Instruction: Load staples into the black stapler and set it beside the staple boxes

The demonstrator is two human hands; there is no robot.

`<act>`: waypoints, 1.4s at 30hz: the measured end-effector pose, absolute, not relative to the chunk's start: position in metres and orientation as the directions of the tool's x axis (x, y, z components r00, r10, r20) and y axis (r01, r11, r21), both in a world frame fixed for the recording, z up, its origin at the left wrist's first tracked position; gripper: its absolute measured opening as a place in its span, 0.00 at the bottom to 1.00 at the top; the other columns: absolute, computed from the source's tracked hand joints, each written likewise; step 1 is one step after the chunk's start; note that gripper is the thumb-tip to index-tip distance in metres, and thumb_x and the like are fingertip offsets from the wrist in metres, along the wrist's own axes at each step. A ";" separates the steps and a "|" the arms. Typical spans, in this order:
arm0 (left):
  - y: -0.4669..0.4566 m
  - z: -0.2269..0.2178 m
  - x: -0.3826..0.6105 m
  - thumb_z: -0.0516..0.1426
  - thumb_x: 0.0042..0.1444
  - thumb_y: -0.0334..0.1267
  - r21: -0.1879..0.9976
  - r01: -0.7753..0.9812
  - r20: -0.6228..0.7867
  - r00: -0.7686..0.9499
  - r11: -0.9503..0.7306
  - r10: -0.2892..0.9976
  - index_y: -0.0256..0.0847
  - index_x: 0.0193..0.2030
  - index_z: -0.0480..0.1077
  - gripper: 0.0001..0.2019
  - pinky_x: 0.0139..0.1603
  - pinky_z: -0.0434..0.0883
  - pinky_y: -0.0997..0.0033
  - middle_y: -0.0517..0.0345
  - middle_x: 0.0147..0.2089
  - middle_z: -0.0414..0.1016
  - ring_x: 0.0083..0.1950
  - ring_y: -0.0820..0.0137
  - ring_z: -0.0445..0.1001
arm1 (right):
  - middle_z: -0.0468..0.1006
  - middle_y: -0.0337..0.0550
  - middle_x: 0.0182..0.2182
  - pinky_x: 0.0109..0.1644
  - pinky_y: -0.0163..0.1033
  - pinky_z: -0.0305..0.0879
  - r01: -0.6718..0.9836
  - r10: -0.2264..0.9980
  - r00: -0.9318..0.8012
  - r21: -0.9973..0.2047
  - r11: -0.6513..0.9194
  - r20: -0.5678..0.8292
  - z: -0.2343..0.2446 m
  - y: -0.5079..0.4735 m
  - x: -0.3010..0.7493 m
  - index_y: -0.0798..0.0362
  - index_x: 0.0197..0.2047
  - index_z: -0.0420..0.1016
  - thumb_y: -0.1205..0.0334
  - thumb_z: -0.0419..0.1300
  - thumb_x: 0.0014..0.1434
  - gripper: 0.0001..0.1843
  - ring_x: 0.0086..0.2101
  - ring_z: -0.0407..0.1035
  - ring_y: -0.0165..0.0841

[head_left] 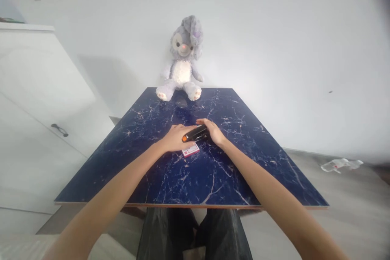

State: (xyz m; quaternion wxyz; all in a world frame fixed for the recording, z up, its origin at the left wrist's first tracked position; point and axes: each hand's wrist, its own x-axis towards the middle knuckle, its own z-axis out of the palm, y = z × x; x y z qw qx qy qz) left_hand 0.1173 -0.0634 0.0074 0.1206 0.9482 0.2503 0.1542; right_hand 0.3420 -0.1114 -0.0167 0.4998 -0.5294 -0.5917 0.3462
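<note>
A black stapler (196,133) with an orange tip lies at a slant between my two hands, just above or on the dark blue table. My left hand (178,137) grips its orange-tipped end, thumb along the near side and fingers on the far side. Around the other end curls my right hand (213,131), whose fingers partly hide it. Just below the stapler lies a small flat white box (191,150) with red edges, partly covered by my left thumb.
The blue marble-patterned table (189,183) has its near edge above my legs. A grey plush rabbit (183,59) sits at the far edge against the wall. To the left stands a white cabinet (36,101); a clear plastic item (341,165) lies on the floor at right.
</note>
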 end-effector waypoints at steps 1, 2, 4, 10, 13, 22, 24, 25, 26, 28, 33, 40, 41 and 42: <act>-0.065 0.009 0.123 0.59 0.59 0.56 0.308 0.416 0.213 0.846 -0.855 0.488 0.55 0.73 0.60 0.35 0.63 0.62 0.49 0.54 0.66 0.72 0.62 0.50 0.70 | 0.80 0.44 0.53 0.62 0.44 0.65 0.266 0.982 0.022 -0.948 0.173 0.186 -0.015 -0.118 0.355 0.51 0.54 0.77 0.46 0.43 0.71 0.27 0.54 0.73 0.37; -0.066 0.010 0.126 0.56 0.61 0.57 0.315 0.407 0.194 0.857 -0.857 0.478 0.55 0.73 0.59 0.35 0.63 0.62 0.49 0.53 0.67 0.71 0.62 0.50 0.69 | 0.80 0.45 0.54 0.60 0.44 0.67 0.272 0.990 -0.015 -0.952 0.139 0.140 -0.012 -0.123 0.367 0.51 0.54 0.77 0.46 0.42 0.72 0.28 0.54 0.73 0.38; -0.064 0.012 0.122 0.48 0.67 0.56 0.337 0.429 0.161 0.851 -0.838 0.500 0.54 0.73 0.59 0.29 0.61 0.63 0.52 0.54 0.66 0.72 0.62 0.53 0.70 | 0.81 0.46 0.53 0.55 0.44 0.70 0.323 0.997 -0.042 -0.943 0.076 0.066 -0.007 -0.130 0.386 0.51 0.55 0.78 0.47 0.43 0.72 0.28 0.52 0.74 0.39; -0.047 0.013 0.083 0.43 0.71 0.53 0.416 0.561 0.151 0.734 -0.716 0.663 0.49 0.59 0.76 0.26 0.65 0.65 0.58 0.56 0.60 0.78 0.61 0.57 0.74 | 0.83 0.40 0.45 0.48 0.42 0.70 0.605 0.995 -0.026 -0.791 0.089 0.092 0.002 -0.130 0.393 0.46 0.49 0.81 0.52 0.46 0.71 0.22 0.41 0.75 0.38; -0.046 0.015 0.082 0.47 0.69 0.53 0.472 0.561 0.136 0.716 -0.680 0.685 0.48 0.57 0.78 0.23 0.62 0.68 0.62 0.56 0.59 0.79 0.60 0.58 0.76 | 0.83 0.40 0.43 0.51 0.43 0.68 0.711 0.994 0.001 -0.699 0.079 0.114 0.002 -0.130 0.388 0.46 0.49 0.80 0.56 0.49 0.69 0.18 0.41 0.75 0.38; -0.064 0.020 0.093 0.56 0.63 0.55 0.438 0.448 0.157 0.815 -0.780 0.557 0.46 0.67 0.66 0.29 0.55 0.71 0.58 0.49 0.61 0.74 0.55 0.58 0.75 | 0.79 0.36 0.23 0.43 0.37 0.66 0.707 0.999 0.034 -0.707 -0.039 -0.021 0.012 -0.136 0.382 0.49 0.56 0.74 0.63 0.48 0.67 0.20 0.32 0.76 0.35; -0.067 0.018 0.095 0.61 0.59 0.56 0.437 0.394 0.172 0.846 -0.808 0.505 0.47 0.70 0.63 0.34 0.60 0.68 0.55 0.47 0.65 0.69 0.62 0.54 0.70 | 0.77 0.35 0.19 0.40 0.37 0.66 0.683 0.995 -0.028 -0.729 -0.048 -0.092 0.019 -0.141 0.381 0.50 0.58 0.73 0.65 0.49 0.65 0.21 0.29 0.76 0.35; -0.068 0.017 0.096 0.63 0.57 0.56 0.430 0.381 0.178 0.853 -0.818 0.491 0.47 0.70 0.63 0.36 0.62 0.67 0.54 0.46 0.66 0.68 0.64 0.52 0.68 | 0.78 0.35 0.20 0.38 0.36 0.66 0.665 0.989 -0.064 -0.745 -0.058 -0.134 0.022 -0.143 0.381 0.51 0.58 0.72 0.66 0.49 0.64 0.22 0.28 0.76 0.35; -0.068 0.016 0.097 0.64 0.56 0.56 0.421 0.377 0.183 0.855 -0.825 0.484 0.46 0.69 0.63 0.36 0.63 0.66 0.53 0.46 0.66 0.67 0.65 0.52 0.67 | 0.79 0.36 0.21 0.36 0.36 0.67 0.643 0.979 -0.096 -0.762 -0.075 -0.177 0.025 -0.145 0.381 0.51 0.60 0.71 0.66 0.50 0.62 0.23 0.27 0.76 0.35; -0.068 0.014 0.098 0.64 0.56 0.54 0.403 0.383 0.192 0.852 -0.831 0.486 0.45 0.67 0.66 0.34 0.64 0.66 0.52 0.46 0.66 0.68 0.65 0.52 0.67 | 0.82 0.38 0.24 0.34 0.36 0.68 0.607 0.959 -0.135 -0.786 -0.118 -0.248 0.030 -0.149 0.380 0.52 0.62 0.68 0.67 0.52 0.61 0.26 0.27 0.76 0.35; -0.059 0.010 0.097 0.62 0.60 0.49 0.383 0.404 0.231 0.829 -0.831 0.510 0.45 0.61 0.72 0.24 0.64 0.66 0.53 0.49 0.62 0.73 0.61 0.56 0.70 | 0.83 0.39 0.26 0.34 0.36 0.70 0.566 0.954 -0.162 -0.816 -0.120 -0.253 0.025 -0.148 0.378 0.52 0.68 0.61 0.67 0.53 0.60 0.32 0.29 0.77 0.36; -0.045 0.005 0.090 0.60 0.62 0.48 0.362 0.480 0.280 0.761 -0.799 0.585 0.44 0.57 0.75 0.19 0.62 0.66 0.52 0.49 0.59 0.75 0.59 0.55 0.71 | 0.83 0.40 0.28 0.36 0.37 0.72 0.481 0.962 -0.158 -0.868 -0.122 -0.223 0.019 -0.146 0.370 0.53 0.74 0.50 0.68 0.52 0.61 0.39 0.29 0.76 0.34; -0.044 0.005 0.090 0.60 0.62 0.47 0.364 0.474 0.288 0.761 -0.801 0.581 0.44 0.57 0.75 0.19 0.62 0.66 0.52 0.49 0.59 0.75 0.59 0.55 0.71 | 0.83 0.40 0.29 0.36 0.37 0.72 0.467 0.961 -0.168 -0.876 -0.119 -0.220 0.018 -0.146 0.368 0.52 0.74 0.50 0.70 0.52 0.60 0.40 0.30 0.76 0.34; -0.044 0.006 0.089 0.60 0.61 0.47 0.366 0.464 0.296 0.764 -0.807 0.574 0.43 0.58 0.74 0.20 0.62 0.65 0.52 0.49 0.59 0.76 0.59 0.55 0.71 | 0.83 0.41 0.30 0.36 0.36 0.72 0.453 0.961 -0.181 -0.885 -0.108 -0.210 0.017 -0.145 0.367 0.52 0.74 0.50 0.71 0.52 0.59 0.41 0.31 0.76 0.34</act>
